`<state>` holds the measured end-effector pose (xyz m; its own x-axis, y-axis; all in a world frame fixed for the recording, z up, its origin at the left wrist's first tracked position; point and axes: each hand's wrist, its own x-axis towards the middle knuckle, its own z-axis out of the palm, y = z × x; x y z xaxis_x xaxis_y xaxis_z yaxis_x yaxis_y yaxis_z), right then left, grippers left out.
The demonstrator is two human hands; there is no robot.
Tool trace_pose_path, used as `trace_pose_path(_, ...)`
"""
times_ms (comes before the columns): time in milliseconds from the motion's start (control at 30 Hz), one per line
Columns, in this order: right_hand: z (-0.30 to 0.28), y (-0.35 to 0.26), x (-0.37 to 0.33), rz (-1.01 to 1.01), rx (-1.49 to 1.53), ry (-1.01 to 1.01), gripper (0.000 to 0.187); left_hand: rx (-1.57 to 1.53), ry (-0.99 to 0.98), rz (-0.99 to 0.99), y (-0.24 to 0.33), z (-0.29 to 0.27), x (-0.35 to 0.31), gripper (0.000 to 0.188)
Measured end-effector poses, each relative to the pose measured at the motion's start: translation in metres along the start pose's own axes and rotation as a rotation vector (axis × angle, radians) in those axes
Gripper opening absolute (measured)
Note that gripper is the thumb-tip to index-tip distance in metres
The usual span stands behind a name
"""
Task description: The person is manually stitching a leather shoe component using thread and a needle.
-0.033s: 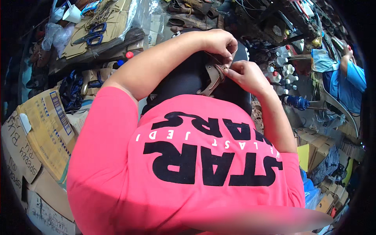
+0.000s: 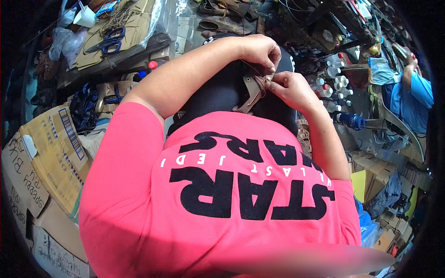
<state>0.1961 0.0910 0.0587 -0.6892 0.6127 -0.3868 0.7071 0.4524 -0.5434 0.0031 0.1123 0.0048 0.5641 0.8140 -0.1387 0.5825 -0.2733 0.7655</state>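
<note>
A tan leather shoe upper (image 2: 252, 96) with a small round eyelet lies over my dark-clad lap. My right hand (image 2: 294, 90) pinches its far edge between thumb and fingertips. Just beyond, my left hand (image 2: 262, 52) is closed, with its fingers bent down toward the same edge. A thin line like thread runs near the left fingertips. What those fingers pinch is too small to make out. The hands nearly meet at the fingertips, and part of the upper is hidden beneath them.
Scissors (image 2: 110, 41) lie on brown sheets on a wooden bench (image 2: 153, 46) at far left. Several capped bottles (image 2: 334, 69) stand to the right. Cardboard boxes (image 2: 55, 139) are stacked at left. Shoes (image 2: 222, 25) lie ahead. Another person in a blue shirt (image 2: 412, 104) sits at far right.
My right fingertips have shifted slightly at the edge of the upper, and a little more tan material shows between the two hands. My arms have hardly moved.
</note>
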Motion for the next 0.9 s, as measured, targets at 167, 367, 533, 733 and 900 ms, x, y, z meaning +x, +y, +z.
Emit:
trace_pose_path(167, -0.001, 0.023, -0.009, -0.143, 0.105, 0.05, 0.027, -0.149, 0.001, -0.047, -0.002, 0.001, 0.005, 0.017)
trace_pose_path(367, -0.011, 0.029, -0.033, -0.131, 0.397, 0.188, 0.013, -0.282, -0.092, -0.076, -0.016, -0.008, 0.0, 0.017)
trace_pose_path(533, 0.003, 0.032, -0.019, -0.143, 0.172, 0.233, 0.022, -0.273, -0.193, -0.027, -0.017, -0.016, 0.002, 0.021)
trace_pose_path(733, 0.007, 0.035, -0.007, -0.154, 0.114, 0.242, 0.021, -0.332, -0.21, -0.085, -0.014, -0.016, -0.002, 0.025)
trace_pose_path(900, 0.008, 0.028, -0.006, -0.15, 0.055, 0.249, 0.021, -0.356, -0.222, -0.114, -0.013, -0.015, -0.003, 0.026)
